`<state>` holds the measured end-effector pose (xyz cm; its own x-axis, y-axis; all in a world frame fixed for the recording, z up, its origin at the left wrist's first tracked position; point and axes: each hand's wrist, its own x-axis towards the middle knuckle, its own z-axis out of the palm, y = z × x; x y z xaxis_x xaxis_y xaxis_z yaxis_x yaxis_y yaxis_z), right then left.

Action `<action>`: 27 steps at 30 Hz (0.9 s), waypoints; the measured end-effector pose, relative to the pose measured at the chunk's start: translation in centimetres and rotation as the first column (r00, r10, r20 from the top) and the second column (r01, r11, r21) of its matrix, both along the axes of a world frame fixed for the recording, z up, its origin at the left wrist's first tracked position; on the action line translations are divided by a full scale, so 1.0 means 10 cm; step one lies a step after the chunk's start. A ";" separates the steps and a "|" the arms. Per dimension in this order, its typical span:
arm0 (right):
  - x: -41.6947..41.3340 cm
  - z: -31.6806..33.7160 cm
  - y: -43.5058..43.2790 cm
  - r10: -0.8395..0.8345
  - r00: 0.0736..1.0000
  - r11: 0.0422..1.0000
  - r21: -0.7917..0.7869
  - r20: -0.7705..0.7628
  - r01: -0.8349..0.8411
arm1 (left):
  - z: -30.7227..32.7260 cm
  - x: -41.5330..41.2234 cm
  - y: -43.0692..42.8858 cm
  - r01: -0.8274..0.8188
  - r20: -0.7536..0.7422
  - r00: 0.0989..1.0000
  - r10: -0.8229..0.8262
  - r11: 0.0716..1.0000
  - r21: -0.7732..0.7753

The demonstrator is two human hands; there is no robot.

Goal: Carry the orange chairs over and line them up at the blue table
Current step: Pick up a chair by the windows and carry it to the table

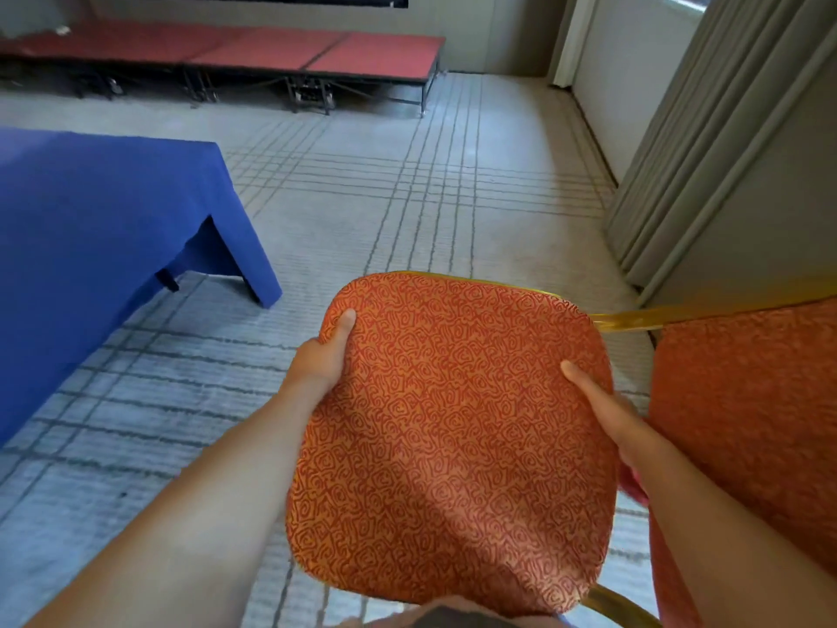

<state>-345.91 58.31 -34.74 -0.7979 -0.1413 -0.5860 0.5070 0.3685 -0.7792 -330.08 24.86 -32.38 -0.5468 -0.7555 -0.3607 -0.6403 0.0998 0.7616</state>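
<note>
While one orange chair [453, 446] is gripped at its seat edges by the left hand [324, 355] and right hand [607, 414], none is seen placed at the blue counter [90, 210]; a second chair [747, 401] is left beside it.

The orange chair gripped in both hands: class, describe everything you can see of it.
The orange chair shows one rounded padded panel in orange fabric with a red swirl pattern, gold metal frame showing at its far rim and near right corner. It faces up above the carpet. The left hand grips its left edge, the right hand its right, thumbs on the fabric. Legs are hidden. A second orange chair stands close on its right.
</note>
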 end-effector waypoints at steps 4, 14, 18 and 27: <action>-0.79 0.15 -0.57 0.057 0.998 0.998 -0.007 0.012 -0.057 | 0.10 -0.66 -0.45 -0.035 0.027 0.999 0.036 0.999 -0.015; -2.34 -0.18 -2.14 0.105 0.993 0.994 -0.015 0.058 -0.104 | -0.09 -2.01 -1.85 -0.121 0.084 0.989 0.124 0.992 -0.035; -3.01 -0.29 -2.92 0.103 0.994 0.994 -0.029 0.048 -0.101 | -0.19 -2.66 -2.62 -0.130 0.087 0.987 0.132 0.991 -0.034; -4.53 -0.21 -4.54 0.127 0.992 0.991 -0.033 0.025 -0.127 | 0.07 -4.00 -4.30 -0.129 0.017 0.992 0.129 0.992 -0.018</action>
